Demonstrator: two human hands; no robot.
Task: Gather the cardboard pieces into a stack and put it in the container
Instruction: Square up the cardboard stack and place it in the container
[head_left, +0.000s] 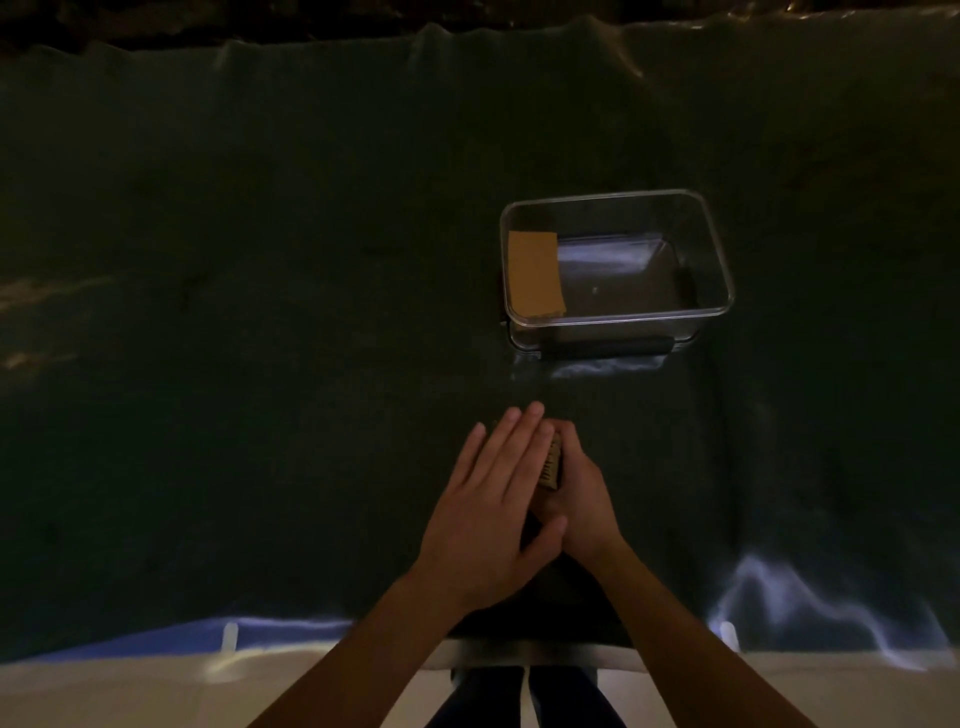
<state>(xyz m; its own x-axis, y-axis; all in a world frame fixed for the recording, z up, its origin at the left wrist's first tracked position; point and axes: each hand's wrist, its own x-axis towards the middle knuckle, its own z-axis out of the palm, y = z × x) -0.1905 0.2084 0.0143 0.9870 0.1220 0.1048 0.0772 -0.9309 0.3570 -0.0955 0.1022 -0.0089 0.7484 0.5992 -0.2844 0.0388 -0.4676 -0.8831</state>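
A small stack of cardboard pieces stands on edge between my two hands near the table's front, only its corrugated edge showing. My left hand lies flat against its left side with fingers stretched out. My right hand is curled around its right side. Farther back and to the right stands a clear plastic container. One brown cardboard piece leans against the container's left inner wall.
A dark green cloth covers the table, with wrinkles at the back and right. The cloth's front edge and pale floor lie just below my forearms. My legs show at the bottom centre.
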